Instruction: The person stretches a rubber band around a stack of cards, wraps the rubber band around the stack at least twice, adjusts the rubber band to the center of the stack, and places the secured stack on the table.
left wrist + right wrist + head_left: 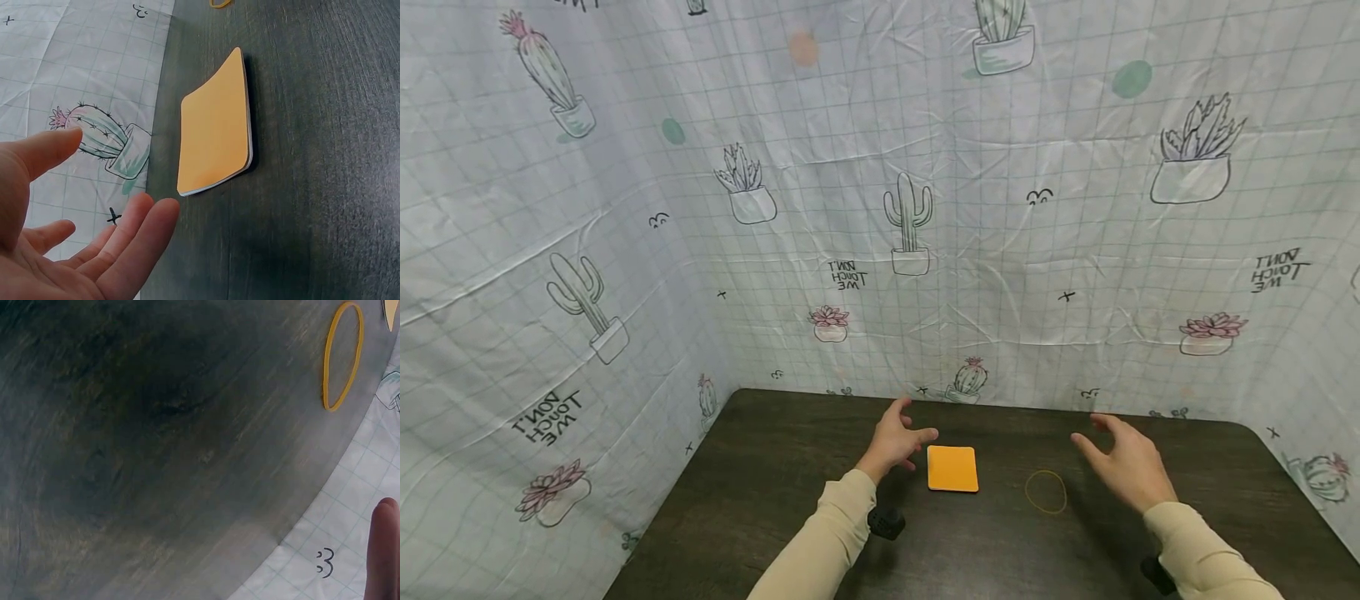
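A small orange notebook [952, 468] with rounded corners lies flat on the dark table, and its pale page edges show in the left wrist view. Just left of it is my left hand [895, 439], fingers spread and holding nothing. To the notebook's right lies a thin yellow rubber band [1066, 492], loosely oval. My right hand [1126, 462] hovers to the right of the band with thumb and fingers apart and nothing in its grasp. Only a fingertip [384, 550] of that hand shows in the right wrist view.
The dark wood-grain table [737, 500] has rounded far corners. A white curtain [1000, 292] printed with cacti and a grid hangs behind it and along both sides. Black wrist devices [886, 523] sit under both sleeves.
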`<state>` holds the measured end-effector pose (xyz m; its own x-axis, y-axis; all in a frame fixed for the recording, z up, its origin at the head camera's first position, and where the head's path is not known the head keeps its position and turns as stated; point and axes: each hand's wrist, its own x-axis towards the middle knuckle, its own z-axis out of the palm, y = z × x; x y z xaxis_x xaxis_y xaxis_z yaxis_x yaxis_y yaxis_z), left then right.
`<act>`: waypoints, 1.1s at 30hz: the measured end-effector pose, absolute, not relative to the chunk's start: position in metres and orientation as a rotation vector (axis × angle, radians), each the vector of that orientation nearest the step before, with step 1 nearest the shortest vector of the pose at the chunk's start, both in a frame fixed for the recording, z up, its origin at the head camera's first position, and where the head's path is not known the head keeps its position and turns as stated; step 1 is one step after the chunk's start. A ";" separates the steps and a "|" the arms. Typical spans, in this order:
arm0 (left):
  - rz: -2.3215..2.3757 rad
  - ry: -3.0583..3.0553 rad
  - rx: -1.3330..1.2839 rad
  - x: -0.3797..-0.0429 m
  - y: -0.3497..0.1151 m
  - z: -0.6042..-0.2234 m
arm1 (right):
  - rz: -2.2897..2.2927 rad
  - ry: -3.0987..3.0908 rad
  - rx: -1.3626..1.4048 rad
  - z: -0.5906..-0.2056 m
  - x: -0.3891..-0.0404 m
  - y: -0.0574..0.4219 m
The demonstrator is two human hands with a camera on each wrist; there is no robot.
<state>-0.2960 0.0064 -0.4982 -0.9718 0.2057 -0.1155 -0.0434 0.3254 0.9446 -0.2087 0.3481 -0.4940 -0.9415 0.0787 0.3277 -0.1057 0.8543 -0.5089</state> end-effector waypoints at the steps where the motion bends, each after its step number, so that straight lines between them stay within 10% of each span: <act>1: 1.701 2.375 0.140 -0.295 0.007 -0.499 | 0.769 -2.693 0.018 -0.495 -0.208 0.348; 33: 1.663 2.384 0.008 -0.284 0.021 -0.513 | 1.084 -2.754 -0.068 -0.508 -0.197 0.337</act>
<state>-0.2837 0.0205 -0.5127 -0.9726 0.1373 -0.1879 -0.1288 0.3547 0.9260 -0.1973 0.3372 -0.5085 -0.9825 0.1084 0.1513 -0.0238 0.7330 -0.6798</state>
